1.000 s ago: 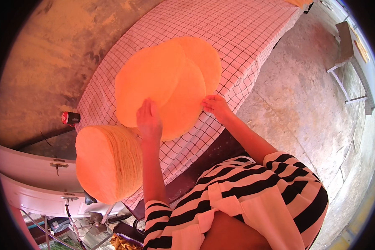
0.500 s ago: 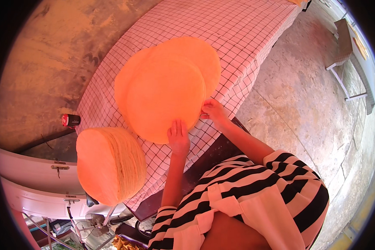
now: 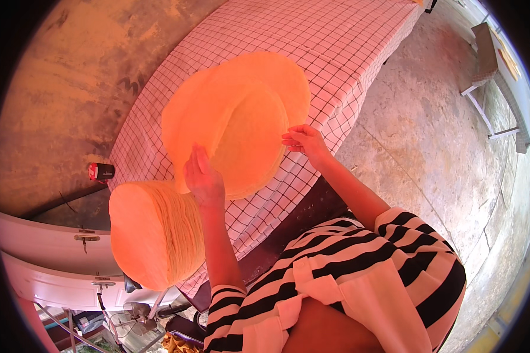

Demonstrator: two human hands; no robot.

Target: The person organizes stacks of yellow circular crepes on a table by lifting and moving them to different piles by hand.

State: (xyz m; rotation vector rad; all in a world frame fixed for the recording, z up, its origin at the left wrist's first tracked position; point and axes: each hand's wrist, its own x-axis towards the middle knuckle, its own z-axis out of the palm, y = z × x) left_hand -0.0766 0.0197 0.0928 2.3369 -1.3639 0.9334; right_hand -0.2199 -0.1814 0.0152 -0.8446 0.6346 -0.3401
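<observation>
Thin, round, orange-looking sheets (image 3: pixel 253 138) lie in overlapping piles on the checked cloth in front of me. My left hand (image 3: pixel 206 182) is closed at the near-left part of the top round sheet, which is peeled toward the left with a curved edge across the pile. The left thumb's grip is partly hidden. At the pile's right rim, my right hand (image 3: pixel 305 144) has its fingertips pinched together on the edge. To the left of my left forearm, a tall stack of similar round sheets (image 3: pixel 159 235) leans on its side, its layered edge facing right.
A pink-white checked tablecloth (image 3: pixel 330 35) covers the long table. By its left edge is a small black and red container (image 3: pixel 101 172). White cabinet-like panels with latches (image 3: pixel 59 244) and a fan (image 3: pixel 136 317) are at lower left. Another table (image 3: pixel 494 70) stands far right on the concrete floor.
My left hand has moved left and up from the pile's near rim, and the top sheet has come away with it, baring the layer below. My right hand has shifted slightly upward along the rim.
</observation>
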